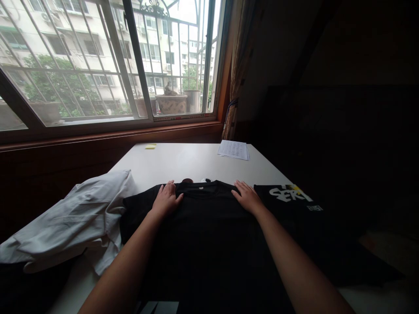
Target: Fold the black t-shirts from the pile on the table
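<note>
A black T-shirt point(209, 244) lies spread out on the white table point(183, 159), its neckline toward the window and part of a pale print at the near edge. My left hand point(166, 198) rests flat on the shirt's left shoulder, fingers stretched out. On the right shoulder lies my right hand point(248, 197), also flat with its fingers extended. Neither hand grips anything. Just beyond the collar, a dark round object point(187, 180) and a small black-and-white object point(207, 180) are partly hidden by the shirt.
Left of the shirt is a crumpled white garment point(81, 209). To the right lies another black garment with white lettering point(286, 194). Papers point(233, 149) and yellow sticky notes point(150, 146) sit at the table's far edge. Beyond is a barred window point(131, 65) with a tied curtain point(233, 100).
</note>
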